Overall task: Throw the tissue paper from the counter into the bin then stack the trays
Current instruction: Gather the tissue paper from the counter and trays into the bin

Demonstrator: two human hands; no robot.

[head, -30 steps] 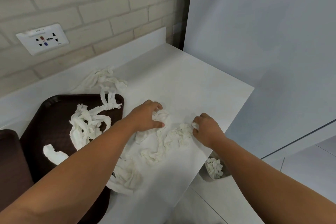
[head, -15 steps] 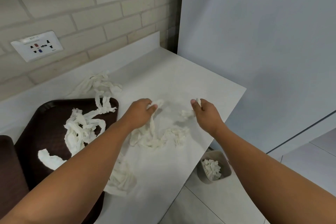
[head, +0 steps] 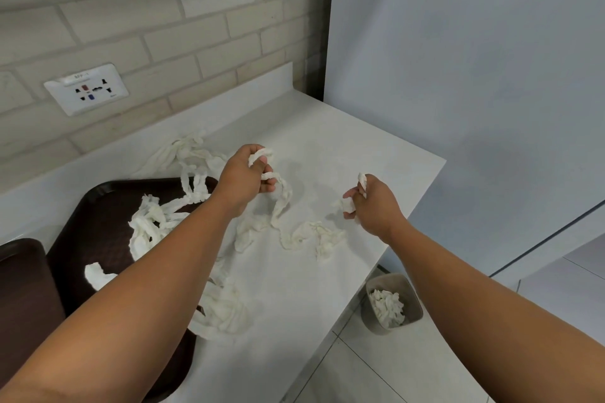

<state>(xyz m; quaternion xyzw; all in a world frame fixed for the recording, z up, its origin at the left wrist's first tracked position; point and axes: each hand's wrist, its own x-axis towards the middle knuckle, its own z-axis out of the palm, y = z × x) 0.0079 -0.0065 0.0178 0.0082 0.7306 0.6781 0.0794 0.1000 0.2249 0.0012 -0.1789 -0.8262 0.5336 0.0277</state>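
Long twisted strips of white tissue paper (head: 304, 235) lie over the white counter (head: 343, 147) and across a dark brown tray (head: 98, 226). My left hand (head: 244, 181) grips one end of a strip and holds it above the counter; the strip hangs down from it. My right hand (head: 370, 199) pinches a smaller piece of tissue near the counter's right edge. A second brown tray (head: 23, 298) sits at the far left. On the floor below the counter's corner stands a small grey bin (head: 409, 296) with tissue in it.
A brick wall with a white socket plate (head: 86, 88) backs the counter. A pale wall panel (head: 458, 75) rises on the right. The tiled floor (head: 376, 376) shows beyond the counter's right edge.
Both hands have lifted off the counter with tissue in them; the strip in my left hand now hangs in the air. The view has pulled back, showing the whole bin.
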